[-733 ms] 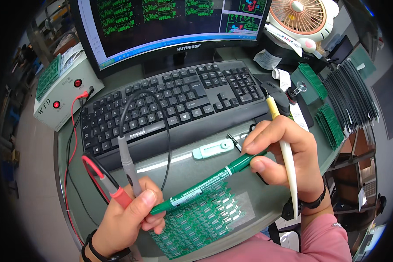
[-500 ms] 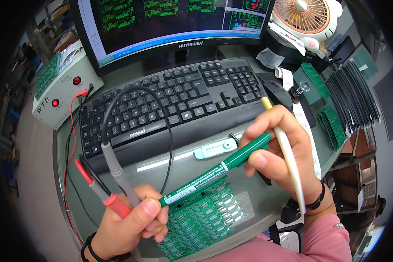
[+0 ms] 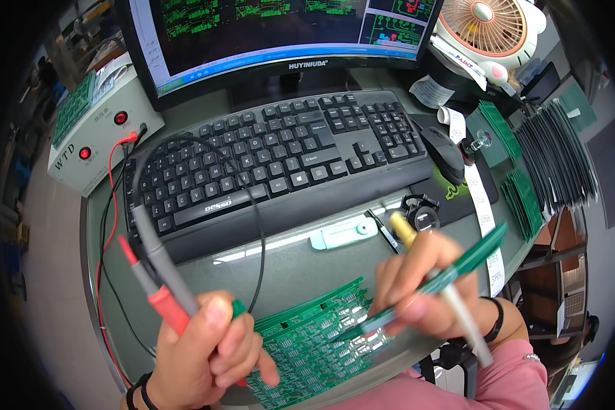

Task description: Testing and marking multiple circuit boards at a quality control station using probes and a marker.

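My left hand [image 3: 208,352] is closed around a grey test probe [image 3: 162,263] and a red test probe [image 3: 165,307], both pointing up and left. A small green piece, apparently a pen cap [image 3: 238,309], sticks out by its thumb. My right hand [image 3: 430,287] grips a green marker pen [image 3: 482,253], blurred by motion, its narrow end slanting down over the board. Between the same fingers is a pale stick with a yellow end [image 3: 466,321]. Below both hands lies a green circuit board panel [image 3: 301,355]; whether the pen touches it I cannot tell.
A black keyboard [image 3: 273,164] lies beneath the monitor [image 3: 280,75]. A mint box cutter [image 3: 343,234] and a magnifier [image 3: 427,219] lie before it. Right are a mouse [image 3: 443,154], paper strip [image 3: 482,205] and stacked boards [image 3: 553,157]. A white box [image 3: 102,130] with wired leads stands left.
The marker has come away from my left hand and now tilts downward in my right hand over the board. A green piece stays in my left hand. The right hand has moved lower.
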